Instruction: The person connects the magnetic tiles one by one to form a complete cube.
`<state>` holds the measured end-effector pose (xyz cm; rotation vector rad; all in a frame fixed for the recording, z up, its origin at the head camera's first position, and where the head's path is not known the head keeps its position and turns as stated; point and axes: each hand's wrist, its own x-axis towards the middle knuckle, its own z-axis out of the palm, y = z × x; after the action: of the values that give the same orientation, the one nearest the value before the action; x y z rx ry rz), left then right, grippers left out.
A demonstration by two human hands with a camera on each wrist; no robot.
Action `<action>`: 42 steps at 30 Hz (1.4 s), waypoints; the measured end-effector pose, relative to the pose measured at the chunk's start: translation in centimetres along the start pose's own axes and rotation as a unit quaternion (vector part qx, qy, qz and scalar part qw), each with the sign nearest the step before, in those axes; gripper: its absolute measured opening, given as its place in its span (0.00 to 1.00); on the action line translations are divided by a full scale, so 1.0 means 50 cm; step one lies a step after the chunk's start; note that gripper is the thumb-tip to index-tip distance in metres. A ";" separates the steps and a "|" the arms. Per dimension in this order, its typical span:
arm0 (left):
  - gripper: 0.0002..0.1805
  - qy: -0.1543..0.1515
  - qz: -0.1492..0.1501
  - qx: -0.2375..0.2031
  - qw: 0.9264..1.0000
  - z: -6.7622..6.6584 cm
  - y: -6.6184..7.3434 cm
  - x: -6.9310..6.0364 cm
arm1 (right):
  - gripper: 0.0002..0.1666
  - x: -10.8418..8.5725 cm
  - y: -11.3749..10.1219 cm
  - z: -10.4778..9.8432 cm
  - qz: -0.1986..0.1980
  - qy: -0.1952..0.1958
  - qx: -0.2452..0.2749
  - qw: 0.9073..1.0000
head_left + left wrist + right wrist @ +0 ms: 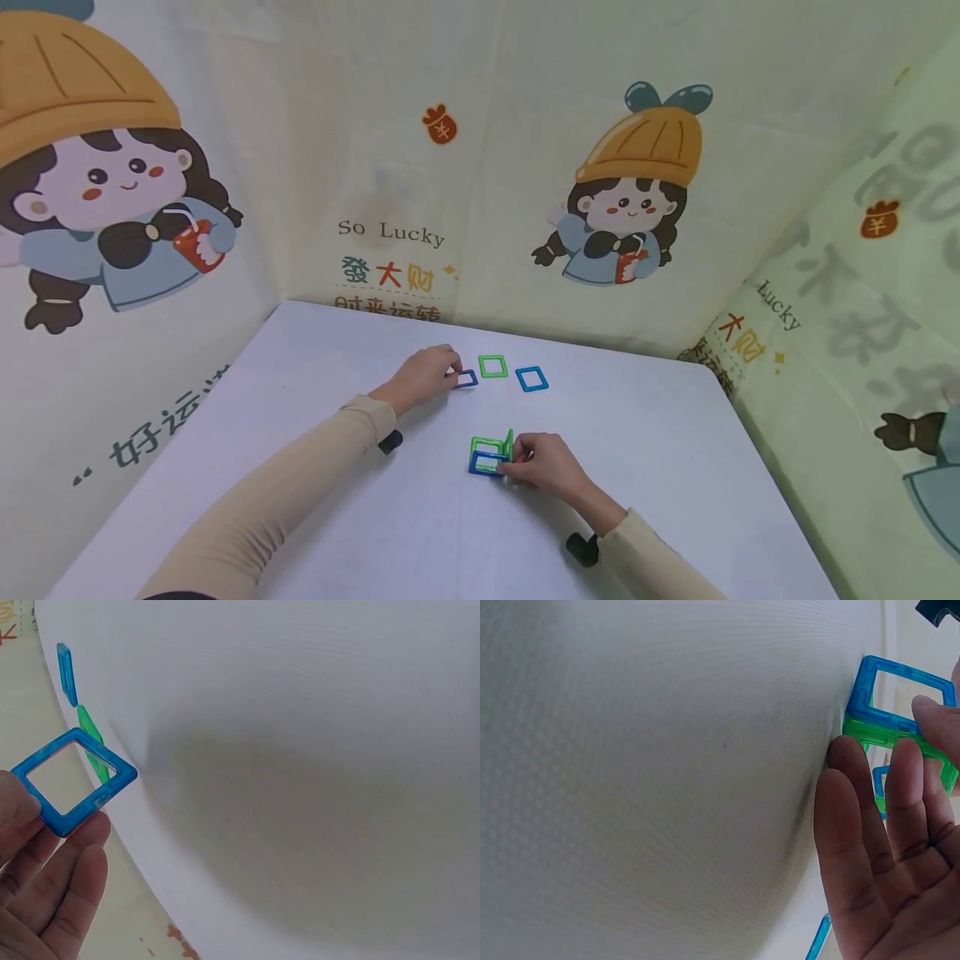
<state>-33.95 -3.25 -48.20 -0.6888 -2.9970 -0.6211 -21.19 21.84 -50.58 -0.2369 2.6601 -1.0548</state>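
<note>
My left hand (423,377) pinches a blue square frame (468,379) by one side; in the left wrist view the thumb and fingers hold that blue square (75,814) by its corner. My right hand (551,467) grips a small structure of joined squares, with a blue square (486,473) at the front and green squares (487,442) behind and at the side. In the right wrist view the thumb of the right hand (900,847) presses the blue square (865,682), and fingers lie along the green edge (874,735).
A green square (492,357) and another blue square (532,390) lie on the white table (360,533) to the right of my left hand. Printed cloth (495,192) stands behind the table and at both sides.
</note>
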 end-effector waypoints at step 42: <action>0.06 -0.030 0.021 0.012 0.999 0.011 0.087 -0.029 | 0.15 -0.022 0.017 -0.012 -0.007 -0.012 -0.002 1.000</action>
<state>-30.79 -0.04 -47.19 -0.7810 -3.0304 -0.5723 -20.37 23.12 -50.55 -0.2666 2.6426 -1.0448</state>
